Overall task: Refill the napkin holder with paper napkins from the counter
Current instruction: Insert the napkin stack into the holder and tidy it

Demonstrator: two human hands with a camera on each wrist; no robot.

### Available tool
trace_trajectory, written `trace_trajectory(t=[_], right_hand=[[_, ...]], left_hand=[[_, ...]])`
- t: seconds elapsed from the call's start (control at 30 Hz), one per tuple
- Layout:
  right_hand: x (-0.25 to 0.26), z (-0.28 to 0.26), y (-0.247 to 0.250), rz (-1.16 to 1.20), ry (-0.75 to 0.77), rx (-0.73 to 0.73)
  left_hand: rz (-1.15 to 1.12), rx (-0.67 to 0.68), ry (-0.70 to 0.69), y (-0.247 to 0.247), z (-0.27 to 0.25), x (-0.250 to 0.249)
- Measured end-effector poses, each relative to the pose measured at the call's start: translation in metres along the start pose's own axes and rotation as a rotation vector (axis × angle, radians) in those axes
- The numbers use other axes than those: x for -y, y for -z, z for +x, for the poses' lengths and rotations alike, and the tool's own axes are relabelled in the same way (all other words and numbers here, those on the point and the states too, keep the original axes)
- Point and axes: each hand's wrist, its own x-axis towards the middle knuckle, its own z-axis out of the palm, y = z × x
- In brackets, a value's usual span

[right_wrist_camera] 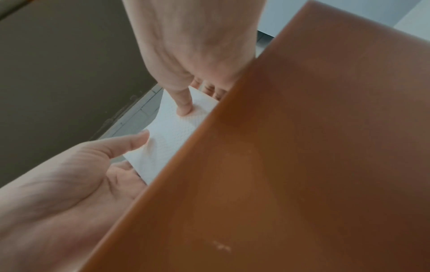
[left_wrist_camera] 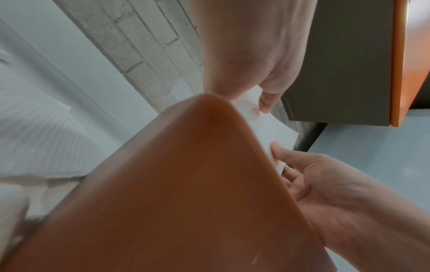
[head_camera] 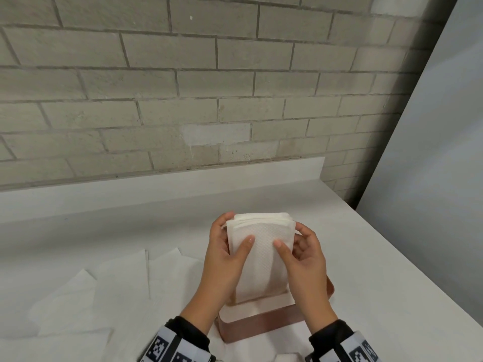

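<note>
A thick stack of white paper napkins [head_camera: 261, 259] stands upright with its lower end inside the pinkish-brown napkin holder [head_camera: 264, 322] on the white counter [head_camera: 366, 257]. My left hand [head_camera: 232, 237] grips the stack's left edge, thumb on the front face. My right hand [head_camera: 290, 237] grips the right edge the same way. In the left wrist view the holder's wall [left_wrist_camera: 186, 193] fills the frame and a corner of the napkins [left_wrist_camera: 265, 127] shows beyond it. The right wrist view shows the holder [right_wrist_camera: 302, 147] and a thumb pressed on the napkins [right_wrist_camera: 167, 136].
Several loose white napkins [head_camera: 112, 288] lie spread on the counter to the left of the holder. A grey brick wall [head_camera: 183, 100] rises behind the counter's raised back lip. A white panel [head_camera: 431, 165] stands at the right, beyond the counter's edge.
</note>
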Motion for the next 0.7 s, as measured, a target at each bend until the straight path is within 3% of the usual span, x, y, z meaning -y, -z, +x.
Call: trace_trajectory(t=[0.1,0.2,0.43,0.7], right_hand=[[0.000,0.002,0.001,0.064,-0.033,-0.006],[0.003,0.003,0.003,0.095,-0.040,0.016],[0.007,0.002,0.004,0.067,-0.038,0.072],[0.006,-0.004,-0.004,-0.027,-0.011,0.217]], left_hand=[[0.020,-0.101,-0.085,-0.001,-0.005,0.001],[0.040,-0.107,-0.125,-0.002,-0.010,0.002],[0.002,-0.115,-0.089,-0.005,-0.009,0.004],[0.007,0.008,-0.017,-0.014,-0.013,0.004]])
